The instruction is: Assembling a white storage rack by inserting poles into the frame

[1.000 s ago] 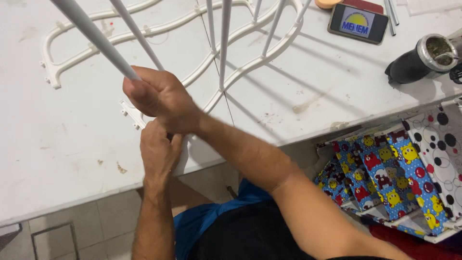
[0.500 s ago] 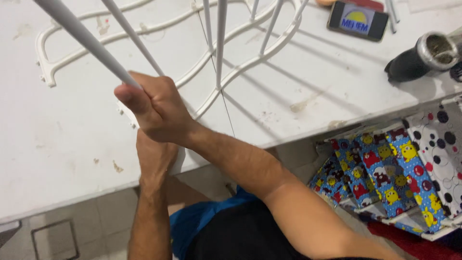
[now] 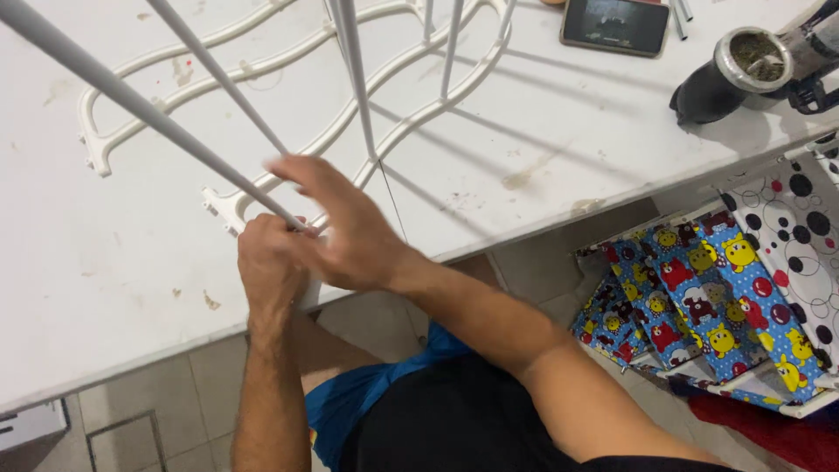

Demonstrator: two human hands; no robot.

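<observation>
White plastic rod (image 3: 149,109) runs off-frame toward 10 o'clock; its lower end vanishes under the left hand (image 3: 269,267), grip closed around it. Right hand (image 3: 345,229) hovers open-fingered, blurred, over the frame (image 3: 398,131) on the bench (image 3: 542,131).

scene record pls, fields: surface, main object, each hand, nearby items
surface: white table, stained
main object: white plastic frame lying flat, thin white rods rising from it
left hand: closed at the base of one rod, at the frame's near corner
right hand: fingers spread, over the left hand
nearby: phone, dark cup, patterned fabric organiser on the floor
</observation>
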